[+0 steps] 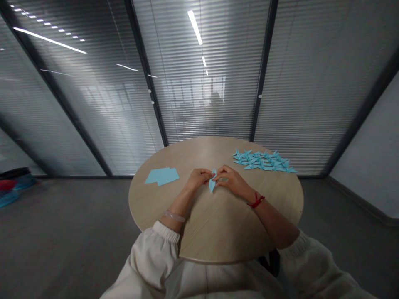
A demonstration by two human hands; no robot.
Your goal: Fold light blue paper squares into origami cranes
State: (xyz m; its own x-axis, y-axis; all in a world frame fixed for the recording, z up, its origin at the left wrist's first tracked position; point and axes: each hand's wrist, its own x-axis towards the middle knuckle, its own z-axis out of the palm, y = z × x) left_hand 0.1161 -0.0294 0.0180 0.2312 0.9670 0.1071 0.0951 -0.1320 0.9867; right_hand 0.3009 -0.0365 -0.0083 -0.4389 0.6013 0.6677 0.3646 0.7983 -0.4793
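Observation:
Between my hands, over the middle of the round table, is a small piece of folded light-blue paper (212, 185), narrow and pointed at its near end. My left hand (199, 177) pinches its left side with closed fingers. From the right, my right hand (230, 179) has its thumb and fingertips closed on the other edge. Fingers cover part of the upper folds. To the left lie flat light-blue paper sheets (167, 176), partly overlapping. At the right back, several folded light-blue paper cranes (262, 161) sit close together in rows.
The round wooden table (224, 232) has its curved near edge against my body. Behind it stands a glass partition (208, 112) with blinds and dark frames. A bin with a dark rim (15, 173) and red and blue items are on the floor at far left.

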